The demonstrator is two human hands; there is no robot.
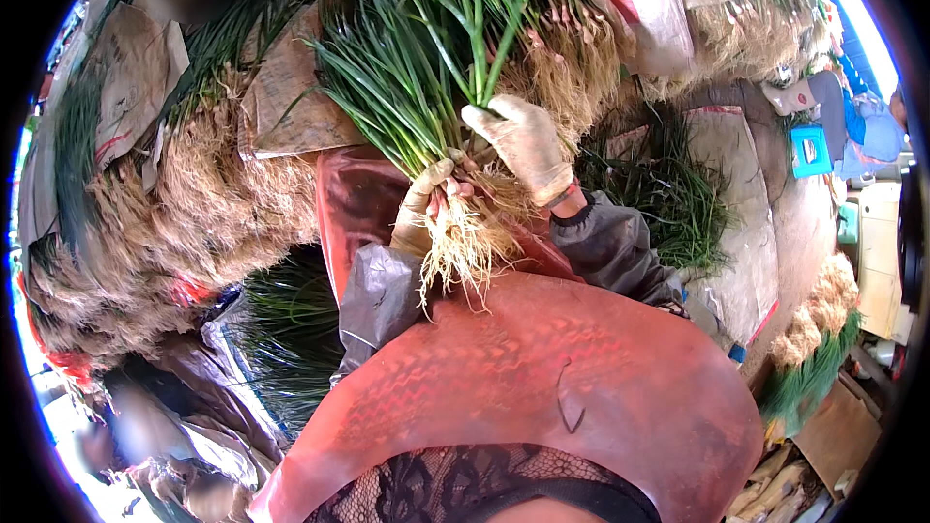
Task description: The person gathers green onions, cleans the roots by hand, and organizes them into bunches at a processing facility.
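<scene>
Beyond the apron [639, 349], the left hand [418, 211] clenches 1 seemingly gathered scallion bunch [417, 97], no tie visible; the right hand [531, 147] pinches stalks; loose greens [678, 203] at right lie ungathered.

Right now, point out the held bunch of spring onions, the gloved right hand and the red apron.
Bunch of spring onions [409, 132]: head view, on the green stalks.
Gloved right hand [529, 149]: head view, on the back of the hand.
Red apron [523, 368]: head view, on its front.

Bunched green onions [392, 68], at twelve o'clock from the view's middle, slant: long green leaves [373, 34] fan toward eleven o'clock, pinkish bulbs [458, 188] cluster, pale stringy roots [458, 242] dangle toward six.
</scene>
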